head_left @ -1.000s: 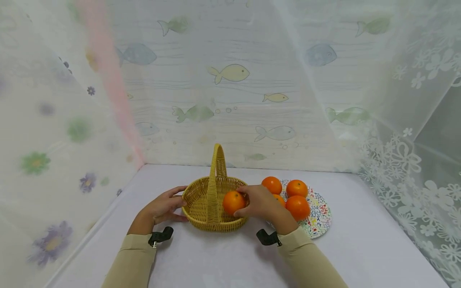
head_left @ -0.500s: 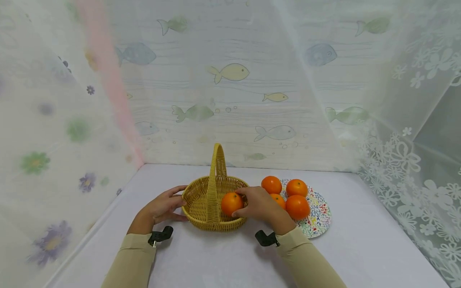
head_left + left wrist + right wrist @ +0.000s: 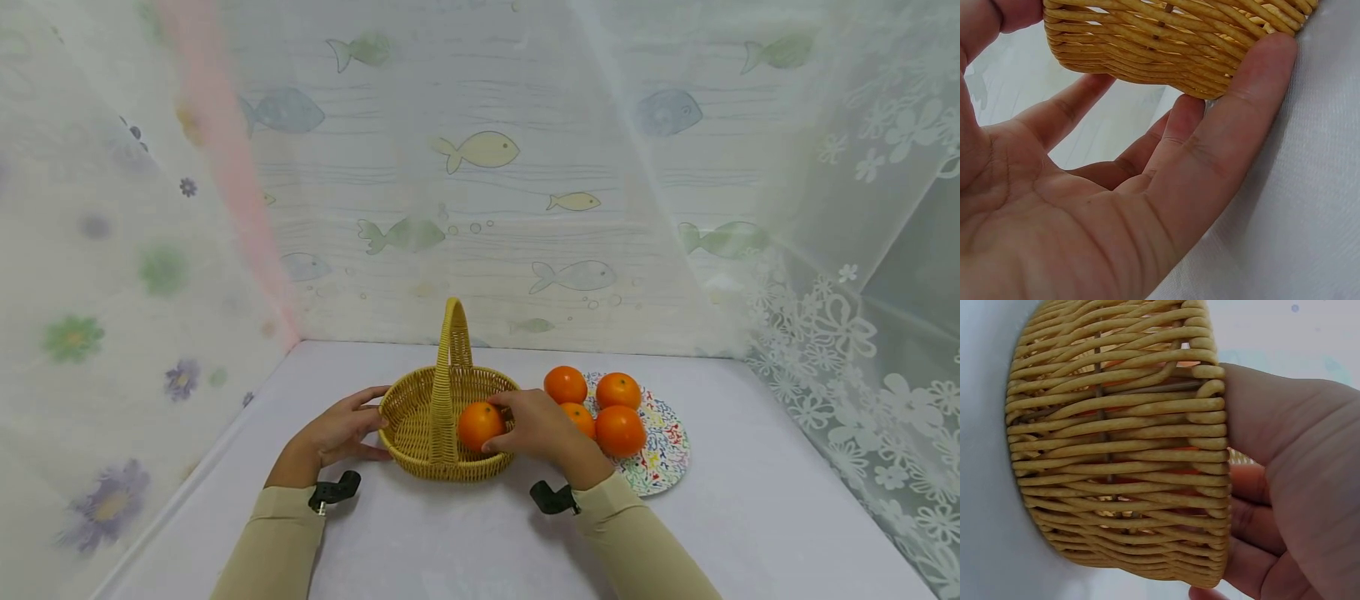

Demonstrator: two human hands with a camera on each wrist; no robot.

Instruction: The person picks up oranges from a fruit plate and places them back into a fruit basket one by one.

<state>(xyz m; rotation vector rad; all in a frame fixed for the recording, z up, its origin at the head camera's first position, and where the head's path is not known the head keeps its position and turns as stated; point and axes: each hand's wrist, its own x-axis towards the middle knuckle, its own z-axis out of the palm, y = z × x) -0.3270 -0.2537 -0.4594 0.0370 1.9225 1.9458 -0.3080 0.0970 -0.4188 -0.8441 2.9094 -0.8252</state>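
An oval yellow wicker basket (image 3: 442, 473) with a tall arched handle stands on the white table. At its left end is my left hand (image 3: 343, 433), the thumb at the rim and the fingers spread against the outer weave (image 3: 1166, 44). Reaching over the right rim, my right hand (image 3: 536, 427) holds an orange (image 3: 481, 427) inside the basket, right of the handle. From the right wrist, the wicker side (image 3: 1116, 444) hides most of the orange, and the right hand (image 3: 1297, 450) bends over the rim.
Right of the basket lies a round plate with a multicoloured pattern (image 3: 666, 458), bearing several oranges (image 3: 620, 432). The right forearm passes in front of the plate's left part. Pale curtains with fish and flowers (image 3: 480, 150) enclose the table at the back and sides.
My right hand and its orange have shifted slightly left, deeper into the basket towards the handle. The left hand and the basket have stayed in place.
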